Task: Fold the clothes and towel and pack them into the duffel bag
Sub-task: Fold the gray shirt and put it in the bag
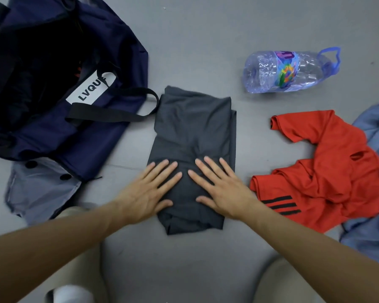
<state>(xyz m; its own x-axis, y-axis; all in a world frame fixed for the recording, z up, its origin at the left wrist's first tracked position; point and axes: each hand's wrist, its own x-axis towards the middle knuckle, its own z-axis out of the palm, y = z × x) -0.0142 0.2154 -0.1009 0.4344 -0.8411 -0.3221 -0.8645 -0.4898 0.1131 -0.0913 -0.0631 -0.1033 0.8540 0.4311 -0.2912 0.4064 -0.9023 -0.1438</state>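
A dark grey garment (193, 127) lies folded into a long rectangle on the grey floor in the middle. My left hand (149, 191) and my right hand (219, 189) rest flat on its near half, fingers spread, palms down, side by side. The navy duffel bag (92, 136) lies open at the left, its black strap (109, 112) touching the garment's far left corner. A red shirt (324, 171) with black stripes lies crumpled at the right. Blue cloth (372, 224) is bunched at the right edge, partly under the red shirt.
An empty clear plastic bottle (289, 71) with a blue handle lies on its side beyond the garment, to the right. A light grey pouch (42, 193) with black buttons sticks out from under the bag. My knees in beige trousers (83, 272) frame the near floor.
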